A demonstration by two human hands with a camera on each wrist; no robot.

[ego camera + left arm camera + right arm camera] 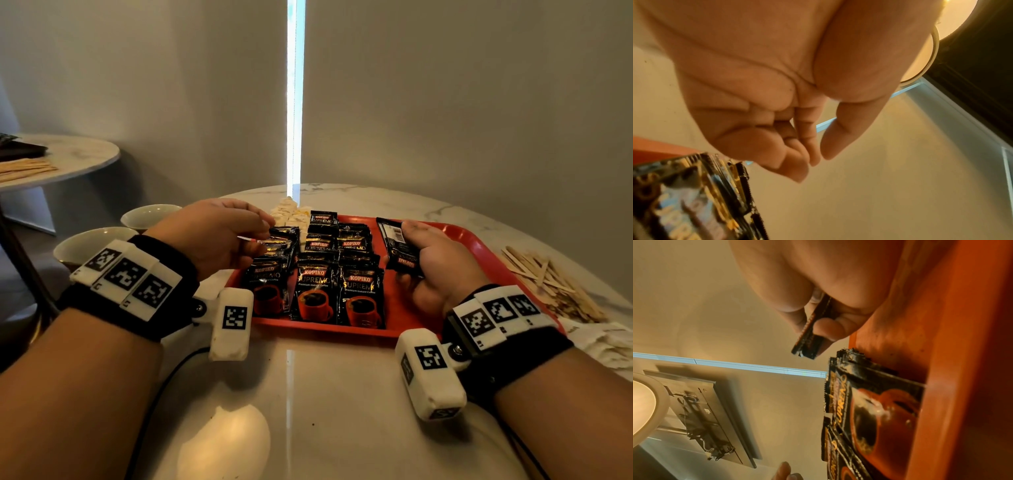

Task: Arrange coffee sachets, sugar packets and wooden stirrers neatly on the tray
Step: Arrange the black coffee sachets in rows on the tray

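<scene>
right hand (433,263) pinches sachet (397,246) | left hand (212,236) loosely curled, empty

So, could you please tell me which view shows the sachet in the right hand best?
The head view: the sachet shows its whole back, barcode uppermost, held by the right hand over the tray. The right wrist view shows it only edge-on between the fingers. The left wrist view misses it.
</scene>
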